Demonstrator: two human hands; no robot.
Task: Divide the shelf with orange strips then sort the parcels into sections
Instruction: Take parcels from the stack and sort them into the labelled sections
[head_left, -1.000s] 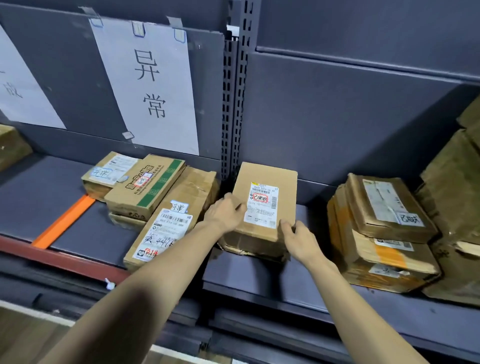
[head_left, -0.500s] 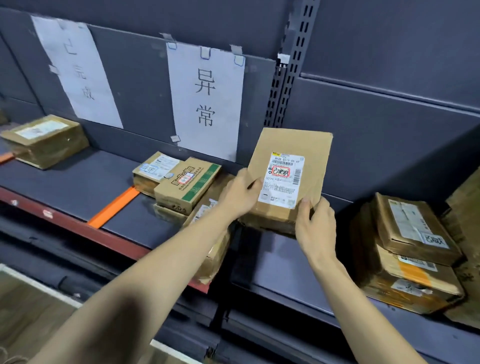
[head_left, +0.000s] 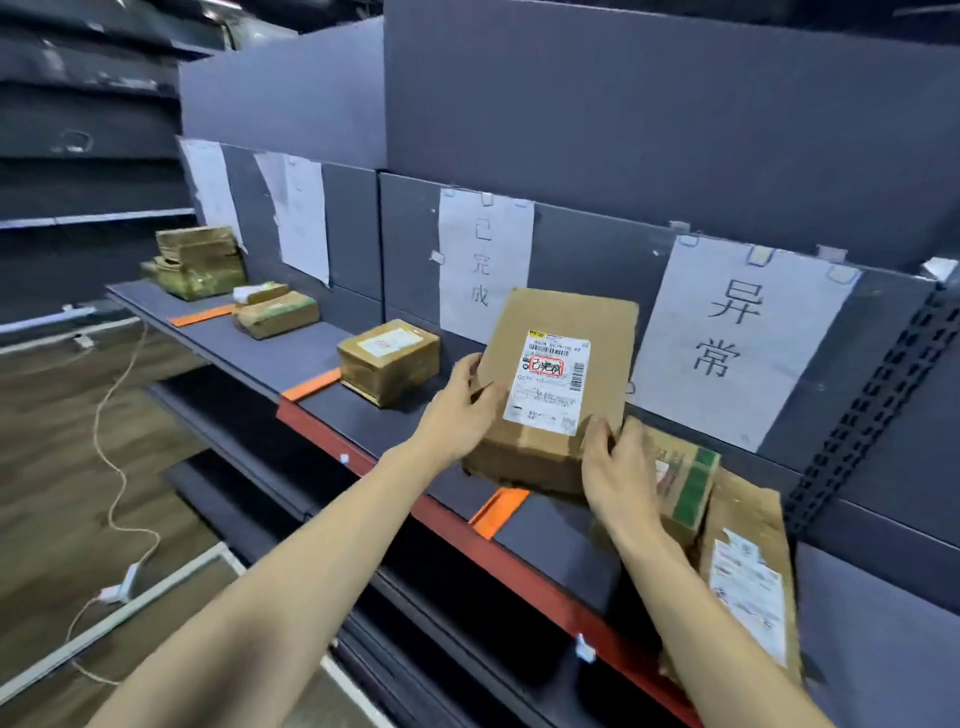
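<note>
A brown cardboard parcel (head_left: 556, 364) with a white label marked in red is tilted up above the dark shelf (head_left: 374, 421). My left hand (head_left: 457, 410) grips its left edge and my right hand (head_left: 618, 478) grips its lower right corner. It hangs over an orange strip (head_left: 498, 512). Two more orange strips, one (head_left: 311, 384) in the middle and another (head_left: 200, 315) farther left, divide the shelf. A small parcel (head_left: 389, 358) sits under the middle paper sign (head_left: 483, 265). Parcels (head_left: 691, 483) lie under the right sign (head_left: 737, 332).
More parcels, a flat pair (head_left: 275, 309) and a stack (head_left: 200, 260), sit at the shelf's far left under two further paper sheets. A red shelf edge (head_left: 467, 540) runs along the front. A white cable (head_left: 109, 457) trails over the wooden floor on the left.
Both hands lifted the labelled parcel off the right shelf bay and carried it left, past the pile under the right sign. The view swung left along the shelf.
</note>
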